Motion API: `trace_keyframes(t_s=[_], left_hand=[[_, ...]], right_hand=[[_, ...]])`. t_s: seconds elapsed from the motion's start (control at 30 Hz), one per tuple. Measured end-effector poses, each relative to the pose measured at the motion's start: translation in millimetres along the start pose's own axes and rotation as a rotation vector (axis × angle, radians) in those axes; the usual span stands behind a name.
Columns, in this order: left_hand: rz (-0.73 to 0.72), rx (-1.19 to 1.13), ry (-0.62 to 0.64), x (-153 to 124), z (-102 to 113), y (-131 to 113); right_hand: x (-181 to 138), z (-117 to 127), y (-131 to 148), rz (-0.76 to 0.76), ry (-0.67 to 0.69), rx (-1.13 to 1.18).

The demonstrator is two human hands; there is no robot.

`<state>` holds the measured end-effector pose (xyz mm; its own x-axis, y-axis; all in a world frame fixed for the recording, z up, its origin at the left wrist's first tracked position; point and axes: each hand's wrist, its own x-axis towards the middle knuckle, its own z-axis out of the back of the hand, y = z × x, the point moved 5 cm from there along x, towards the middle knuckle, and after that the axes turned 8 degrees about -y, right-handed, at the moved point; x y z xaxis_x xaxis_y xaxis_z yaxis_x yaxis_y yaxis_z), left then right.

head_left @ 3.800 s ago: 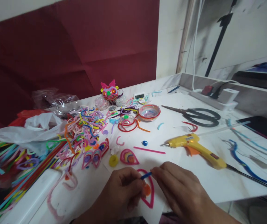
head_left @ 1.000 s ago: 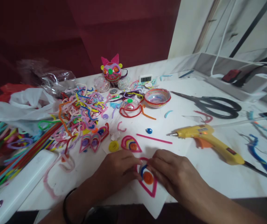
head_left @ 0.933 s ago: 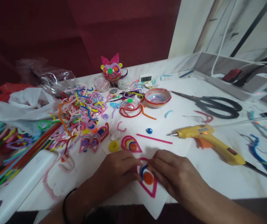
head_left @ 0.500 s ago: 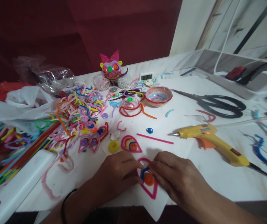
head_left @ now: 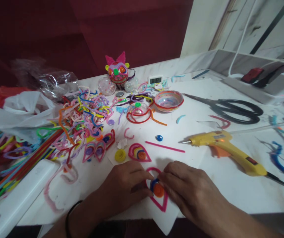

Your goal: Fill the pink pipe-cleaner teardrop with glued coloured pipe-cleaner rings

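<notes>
Left hand (head_left: pixel 125 185): fingers curling, fingertips pressing the blue strip (head_left: pixel 152 182) beside the orange coil (head_left: pixel 158 190)
Right hand (head_left: pixel 186 190): fingertips pinching the same strip from the other side
Pink teardrop (head_left: pixel 160 203): framing coil and strip; lying on white paper (head_left: pixel 168 219) at the bench (head_left: pixel 231 188) front edge
Finished teardrop (head_left: pixel 139 153): sitting just beyond
Glue gun (head_left: pixel 227 152): lying to the right; scissors (head_left: pixel 231 107) lying farther back

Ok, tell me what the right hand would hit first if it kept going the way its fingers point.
The right hand points left, toward the left hand. First it would press the blue strip by the orange coil, then probably the left fingers.
</notes>
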<state>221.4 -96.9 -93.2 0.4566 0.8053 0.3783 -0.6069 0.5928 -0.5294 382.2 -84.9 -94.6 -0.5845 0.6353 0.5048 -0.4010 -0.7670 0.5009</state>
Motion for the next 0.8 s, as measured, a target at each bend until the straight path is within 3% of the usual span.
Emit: trace_keyframes(t_s=[0.43,0.8], left_hand=[[-0.013,0.036,0.041,-3.4,-4.7,0.2],[-0.022,0.041,0.058,-2.0,-5.0,-1.5]], right_hand=[[1.3,-1.7,2.9,0.059,-0.032,-0.061],[-0.7,-2.1,3.1,-0.051,0.045,-0.030]])
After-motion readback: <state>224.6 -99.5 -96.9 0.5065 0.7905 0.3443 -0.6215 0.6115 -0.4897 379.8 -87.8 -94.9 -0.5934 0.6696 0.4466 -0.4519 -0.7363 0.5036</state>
